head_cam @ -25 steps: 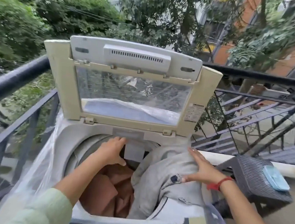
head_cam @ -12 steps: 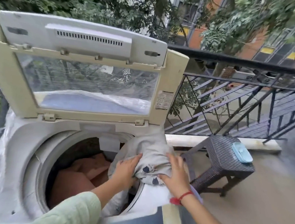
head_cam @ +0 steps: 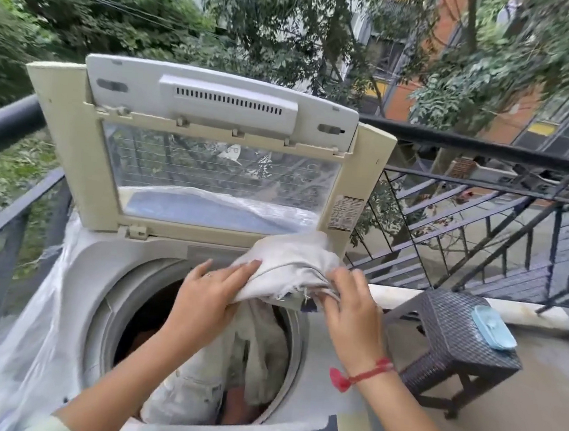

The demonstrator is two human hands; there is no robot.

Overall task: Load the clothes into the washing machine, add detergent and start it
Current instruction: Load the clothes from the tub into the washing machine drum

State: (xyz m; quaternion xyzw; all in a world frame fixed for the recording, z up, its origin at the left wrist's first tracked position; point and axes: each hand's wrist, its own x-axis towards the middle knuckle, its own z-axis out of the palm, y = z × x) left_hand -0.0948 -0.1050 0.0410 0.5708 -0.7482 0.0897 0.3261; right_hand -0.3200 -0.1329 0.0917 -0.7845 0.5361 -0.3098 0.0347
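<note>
Hands are working over the open top-loader in the head view; the left hand (head_cam: 205,297) is gripping the pale grey garment (head_cam: 285,267) from the left, its fingers (head_cam: 236,273) curled and pressed onto the cloth, a ring showing on one; the right hand (head_cam: 354,310) is clutching the same bunch from the right, its fingers (head_cam: 332,300) bent under the frayed hem, a red thread bracelet (head_cam: 362,373) sitting on the wrist. Between the two sets of fingers the garment is bulging upward; below them its remaining length is hanging into the drum (head_cam: 192,344) of the washing machine (head_cam: 99,268), with a rust-coloured cloth (head_cam: 238,407) lying deeper inside. Beyond the fingertips the lid (head_cam: 195,159) is standing upright, its clear window facing the camera. Right of the right-hand fingers, well apart, a dark wicker stool (head_cam: 448,336) is carrying a light blue case (head_cam: 493,328). Left of the left-hand fingers, clear plastic sheeting (head_cam: 25,330) is draping down the machine's side; the black balcony railing (head_cam: 488,150) is running behind everything.
</note>
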